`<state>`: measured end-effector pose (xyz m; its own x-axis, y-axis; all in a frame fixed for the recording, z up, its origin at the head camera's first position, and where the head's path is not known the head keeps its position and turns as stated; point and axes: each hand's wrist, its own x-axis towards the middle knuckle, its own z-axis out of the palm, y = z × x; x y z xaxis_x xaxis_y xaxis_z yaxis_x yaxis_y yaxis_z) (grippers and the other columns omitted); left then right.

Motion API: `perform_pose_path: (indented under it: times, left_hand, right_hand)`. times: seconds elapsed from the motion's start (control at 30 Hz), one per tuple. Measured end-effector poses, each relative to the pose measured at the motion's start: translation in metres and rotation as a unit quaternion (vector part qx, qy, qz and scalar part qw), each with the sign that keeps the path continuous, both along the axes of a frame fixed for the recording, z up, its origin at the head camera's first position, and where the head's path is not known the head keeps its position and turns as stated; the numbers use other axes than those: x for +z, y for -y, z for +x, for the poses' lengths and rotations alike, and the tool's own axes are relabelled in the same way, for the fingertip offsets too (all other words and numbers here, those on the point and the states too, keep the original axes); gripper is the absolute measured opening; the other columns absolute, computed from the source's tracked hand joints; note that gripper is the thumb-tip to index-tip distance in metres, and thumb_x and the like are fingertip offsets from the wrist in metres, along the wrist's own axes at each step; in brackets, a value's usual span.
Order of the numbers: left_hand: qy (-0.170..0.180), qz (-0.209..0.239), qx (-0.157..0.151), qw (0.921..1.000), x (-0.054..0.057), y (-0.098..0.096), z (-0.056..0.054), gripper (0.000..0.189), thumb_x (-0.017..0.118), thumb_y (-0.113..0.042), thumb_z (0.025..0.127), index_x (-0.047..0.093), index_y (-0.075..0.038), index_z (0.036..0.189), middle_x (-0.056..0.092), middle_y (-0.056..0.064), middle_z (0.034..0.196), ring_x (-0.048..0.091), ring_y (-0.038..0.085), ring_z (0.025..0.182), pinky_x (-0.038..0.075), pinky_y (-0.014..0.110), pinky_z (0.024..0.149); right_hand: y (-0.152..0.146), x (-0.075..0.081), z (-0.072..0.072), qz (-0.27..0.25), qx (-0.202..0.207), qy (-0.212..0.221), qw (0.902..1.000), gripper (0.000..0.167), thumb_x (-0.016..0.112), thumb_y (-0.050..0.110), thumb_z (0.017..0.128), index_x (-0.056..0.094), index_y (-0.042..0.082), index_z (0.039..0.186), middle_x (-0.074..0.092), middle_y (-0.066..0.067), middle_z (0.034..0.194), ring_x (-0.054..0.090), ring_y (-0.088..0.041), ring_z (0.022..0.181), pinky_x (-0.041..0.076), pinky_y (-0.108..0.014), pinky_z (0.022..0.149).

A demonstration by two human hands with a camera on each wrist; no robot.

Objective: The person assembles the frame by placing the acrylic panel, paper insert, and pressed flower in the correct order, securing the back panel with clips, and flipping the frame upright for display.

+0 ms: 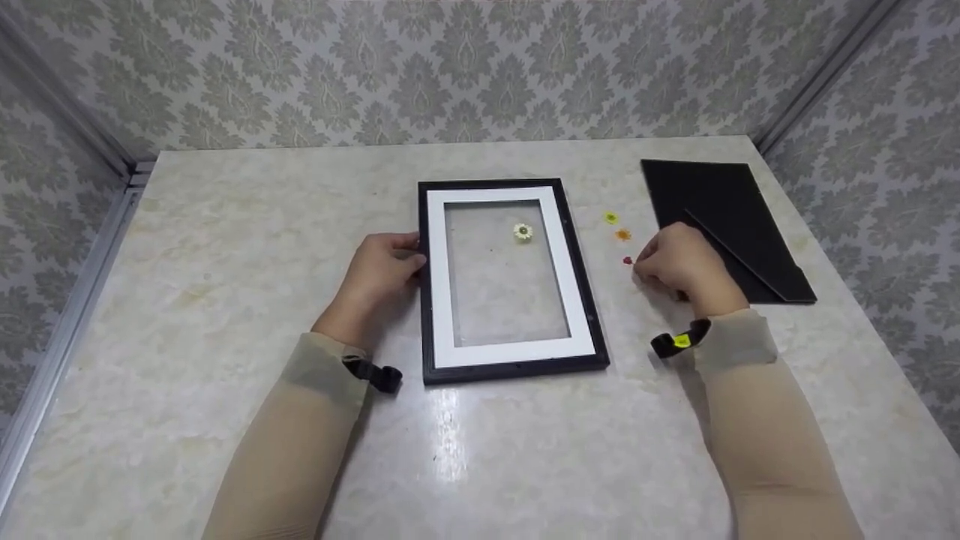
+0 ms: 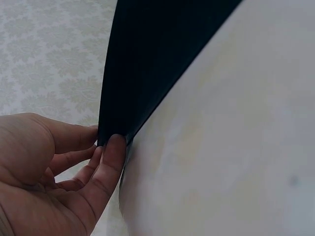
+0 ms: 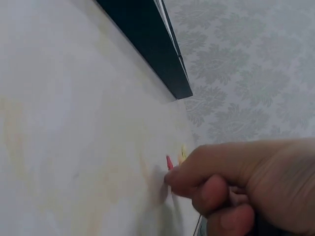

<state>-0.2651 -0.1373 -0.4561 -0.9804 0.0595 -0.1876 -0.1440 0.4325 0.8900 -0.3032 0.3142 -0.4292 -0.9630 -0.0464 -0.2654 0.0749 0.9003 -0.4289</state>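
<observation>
A black picture frame (image 1: 517, 371) with a white mat (image 1: 525, 352) and a clear pane lies flat on the table. One cream daisy-like flower (image 1: 523, 232) sits on the pane, upper right. My left hand (image 1: 381, 268) grips the frame's left side, thumb and fingers at the black edge (image 2: 142, 64). To the right of the frame, my right hand (image 1: 681, 262) has curled fingers and pinches a small red flower (image 1: 628, 260) at the fingertips. In the right wrist view the red flower (image 3: 169, 162) shows just past the fingertips, partly hidden.
A yellow flower (image 1: 611, 217) and an orange flower (image 1: 623, 235) lie between frame and right hand. Behind that hand is a black backing board (image 1: 712, 187), with another black flap or panel angled over it. Patterned walls (image 1: 465, 75) border the marble-look table (image 1: 225, 300).
</observation>
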Motion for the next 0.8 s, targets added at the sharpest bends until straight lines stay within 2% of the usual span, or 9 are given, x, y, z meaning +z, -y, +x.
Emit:
perform_pose_path:
  times: [0.17,0.33,0.53,0.7,0.8]
  left_hand:
    - [-0.003,-0.013,-0.005,0.9999,-0.001,0.001,0.001,0.05,0.063,-0.005,0.113,0.056,0.002,0.162,0.074,0.024,0.148,0.081,0.035,0.126,0.068,0.036,0.103]
    - [-0.01,0.01,-0.007,0.9999,-0.001,0.002,0.0,0.05,0.061,-0.003,0.113,0.056,0.004,0.162,0.073,0.026,0.15,0.079,0.036,0.128,0.069,0.036,0.101]
    - [-0.002,0.0,-0.003,1.0,0.0,0.0,0.0,0.05,0.062,-0.005,0.113,0.056,0.002,0.162,0.071,0.024,0.153,0.078,0.034,0.131,0.067,0.039,0.106]
    - [0.002,-0.012,0.0,0.9999,0.001,0.0,-0.001,0.049,0.063,-0.007,0.113,0.058,0.001,0.161,0.073,0.024,0.15,0.078,0.033,0.129,0.066,0.033,0.101]
    - [0.004,-0.01,-0.001,0.9999,0.001,0.001,-0.001,0.049,0.063,-0.007,0.113,0.058,0.002,0.161,0.074,0.024,0.149,0.078,0.034,0.13,0.065,0.03,0.099]
  right_hand:
    - [0.012,0.006,-0.004,0.085,0.03,-0.007,0.9959,0.014,0.075,0.009,0.082,0.087,0.005,0.087,0.083,-0.011,0.093,0.067,-0.027,0.074,0.05,-0.034,0.059]
    - [0.018,0.007,-0.011,0.119,0.049,-0.006,0.9917,0.01,0.081,0.014,0.084,0.084,0.005,0.087,0.081,-0.013,0.093,0.065,-0.03,0.077,0.049,-0.038,0.061]
    - [0.01,0.002,-0.015,0.098,0.058,0.002,0.9935,0.015,0.082,0.017,0.085,0.085,0.004,0.09,0.081,-0.013,0.092,0.067,-0.027,0.07,0.051,-0.035,0.056]
    - [0.003,-0.002,-0.014,0.074,0.068,0.0,0.9949,0.02,0.083,0.021,0.088,0.087,0.004,0.097,0.082,-0.014,0.097,0.067,-0.025,0.071,0.052,-0.034,0.057]
    - [0.001,-0.002,-0.012,0.056,0.075,-0.004,0.9957,0.018,0.083,0.021,0.091,0.086,0.005,0.097,0.081,-0.014,0.098,0.067,-0.026,0.073,0.053,-0.035,0.059]
